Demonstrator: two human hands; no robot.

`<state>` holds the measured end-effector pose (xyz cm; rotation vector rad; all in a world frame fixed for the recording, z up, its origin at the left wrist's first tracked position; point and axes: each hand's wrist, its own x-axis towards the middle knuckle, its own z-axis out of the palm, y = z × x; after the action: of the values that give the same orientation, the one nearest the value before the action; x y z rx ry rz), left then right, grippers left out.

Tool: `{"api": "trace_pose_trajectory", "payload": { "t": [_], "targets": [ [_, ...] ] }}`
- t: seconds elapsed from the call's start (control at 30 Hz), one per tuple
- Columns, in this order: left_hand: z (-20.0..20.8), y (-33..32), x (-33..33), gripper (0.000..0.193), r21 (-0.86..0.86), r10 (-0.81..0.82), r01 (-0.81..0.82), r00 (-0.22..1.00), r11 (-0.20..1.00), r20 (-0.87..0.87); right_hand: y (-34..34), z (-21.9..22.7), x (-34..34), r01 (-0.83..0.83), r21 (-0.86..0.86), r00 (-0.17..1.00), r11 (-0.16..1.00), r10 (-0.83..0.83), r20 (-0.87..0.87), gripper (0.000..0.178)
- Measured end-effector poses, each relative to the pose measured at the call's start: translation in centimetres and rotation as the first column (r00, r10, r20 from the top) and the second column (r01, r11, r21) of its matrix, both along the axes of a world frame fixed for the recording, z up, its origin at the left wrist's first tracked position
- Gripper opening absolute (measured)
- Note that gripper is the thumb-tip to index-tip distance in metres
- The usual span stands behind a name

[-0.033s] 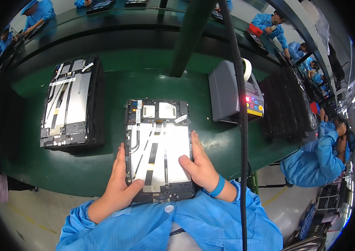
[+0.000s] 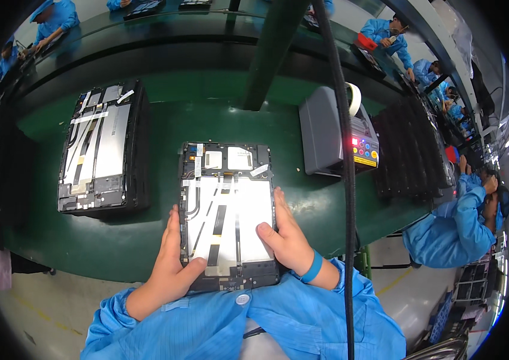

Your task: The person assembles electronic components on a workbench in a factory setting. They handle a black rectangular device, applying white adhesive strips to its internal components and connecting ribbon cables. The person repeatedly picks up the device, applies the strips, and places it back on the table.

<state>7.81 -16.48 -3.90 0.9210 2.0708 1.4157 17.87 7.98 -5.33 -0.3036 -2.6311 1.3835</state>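
Note:
An opened tablet, its inner side up, lies on the green table in front of me, close to my body. It shows a bright silver battery area, thin black cables, strips of white and yellow tape, and black edge parts. My left hand grips its left edge, with the thumb over the lower left corner of the face. On the opposite side my right hand presses along the edge, its thumb resting on the silver area. A blue band circles my right wrist.
A stack of similar opened tablets stands at the left. On the right sits a grey tape dispenser with lit buttons, beside stacked black units. A black cable hangs in front. Co-workers in blue sit around.

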Motion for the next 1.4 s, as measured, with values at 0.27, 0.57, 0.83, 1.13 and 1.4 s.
{"api": "trace_pose_trajectory", "payload": {
  "t": [0.27,0.57,0.83,1.13,1.4],
  "targets": [
    [-0.1,0.3,0.1,0.091,0.101,-0.028,0.030,0.999,0.994,-0.014,-0.3,0.2,0.3,0.043,-0.129,0.996,0.991,-0.053,-0.071,0.071],
    [2.8,1.1,-1.1,0.076,0.515,0.128,-0.294,0.934,0.805,0.333,-2.1,3.9,-2.6,-0.045,-0.381,0.965,0.924,-0.059,-0.255,0.069],
    [7.8,-9.7,-14.6,0.066,0.569,0.261,-0.364,0.930,0.737,0.257,-2.6,7.6,-6.0,-0.447,-0.299,0.877,0.843,0.347,-0.333,0.062],
    [7.0,-10.9,-19.1,0.062,0.315,0.418,-0.476,0.877,0.821,0.236,0.4,6.0,-1.5,-0.292,-0.227,0.901,0.929,0.188,-0.391,0.048],
    [4.0,-14.8,-22.0,0.059,0.261,0.368,-0.361,0.930,0.895,0.021,8.5,0.8,3.6,0.483,-0.525,0.715,0.701,-0.662,-0.224,0.019]
  ]
}}
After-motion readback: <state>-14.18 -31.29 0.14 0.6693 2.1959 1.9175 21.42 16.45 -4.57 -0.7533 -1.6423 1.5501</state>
